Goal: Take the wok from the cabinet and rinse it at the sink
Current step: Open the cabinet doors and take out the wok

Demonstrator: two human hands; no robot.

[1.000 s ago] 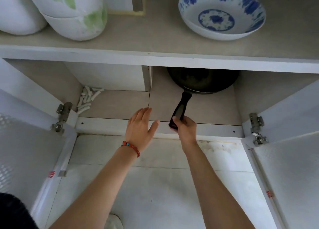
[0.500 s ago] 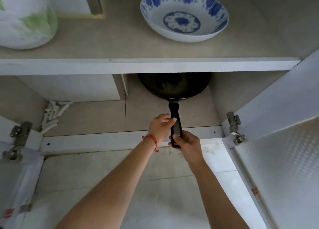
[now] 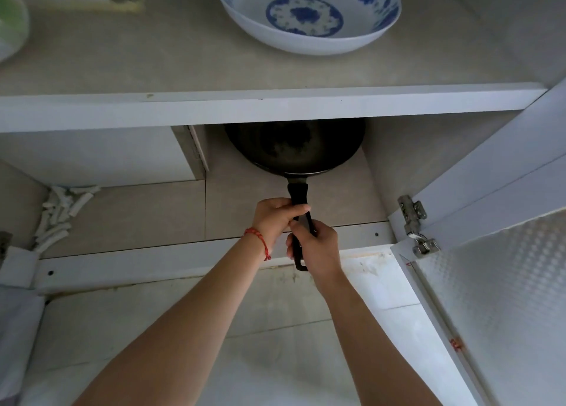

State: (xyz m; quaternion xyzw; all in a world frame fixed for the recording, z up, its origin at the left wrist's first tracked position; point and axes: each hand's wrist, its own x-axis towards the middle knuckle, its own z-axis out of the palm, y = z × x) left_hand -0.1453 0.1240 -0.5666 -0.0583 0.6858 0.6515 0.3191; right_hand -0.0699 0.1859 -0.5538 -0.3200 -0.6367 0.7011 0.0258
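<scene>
A black wok (image 3: 294,148) sits on the cabinet's lower shelf (image 3: 239,203), partly hidden under the upper shelf board. Its black handle (image 3: 298,195) points out toward me. My left hand (image 3: 274,218), with a red bracelet at the wrist, grips the handle's middle. My right hand (image 3: 315,246) grips the handle's end, just below the left one, over the cabinet's front edge.
A blue-and-white bowl (image 3: 307,13) stands on the upper shelf (image 3: 153,68). The right cabinet door (image 3: 502,283) hangs open beside my right arm, its hinge (image 3: 413,221) close by. A heap of small white pieces (image 3: 61,212) lies at the lower shelf's left. White floor tiles (image 3: 275,359) below.
My left hand, open beside the handle a second ago, has closed round it above my right hand. The wok has slid a little toward the cabinet's front.
</scene>
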